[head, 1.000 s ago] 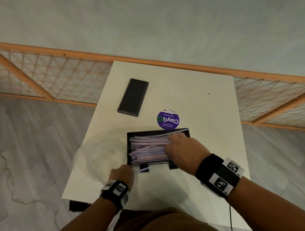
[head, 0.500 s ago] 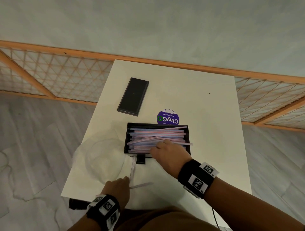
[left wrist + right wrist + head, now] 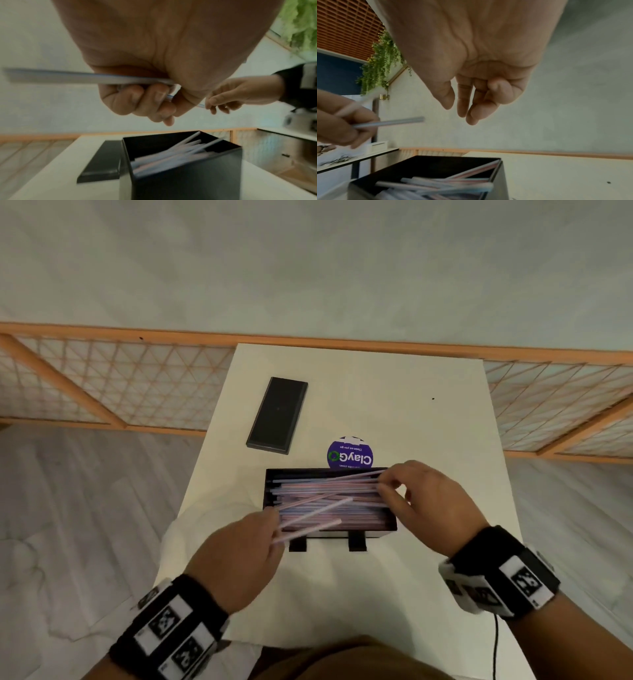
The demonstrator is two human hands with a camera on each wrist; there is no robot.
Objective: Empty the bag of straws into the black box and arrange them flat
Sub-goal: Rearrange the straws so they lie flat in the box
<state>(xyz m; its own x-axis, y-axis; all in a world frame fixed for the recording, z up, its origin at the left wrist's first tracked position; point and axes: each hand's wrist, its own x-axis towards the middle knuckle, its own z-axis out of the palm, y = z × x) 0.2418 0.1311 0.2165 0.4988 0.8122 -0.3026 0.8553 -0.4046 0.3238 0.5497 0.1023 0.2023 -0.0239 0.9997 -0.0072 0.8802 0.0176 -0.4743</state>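
Observation:
The black box (image 3: 298, 471) stands mid-table, filled with pink and blue straws (image 3: 325, 487) lying mostly lengthwise, a few crossing at an angle. My left hand (image 3: 274, 529) grips two loose straws (image 3: 308, 518) at the box's near-left corner; they slant over the pile. In the left wrist view the hand (image 3: 154, 102) hovers above the box (image 3: 188, 182), with the held straws (image 3: 68, 77) sticking out to the left. My right hand (image 3: 394, 491) hovers over the box's right end. Its fingers (image 3: 462, 102) hang loosely curled and hold nothing.
The crumpled clear bag (image 3: 178, 542) lies on the white table left of the box, under my left wrist. A flat black lid (image 3: 277, 416) rests at the far left. A round purple sticker (image 3: 349, 455) sits just behind the box. The table's right side is bare.
My left hand picked up the stray straws from the table's front edge and carried them over the box. My right hand left the pile and moved to the box's right end.

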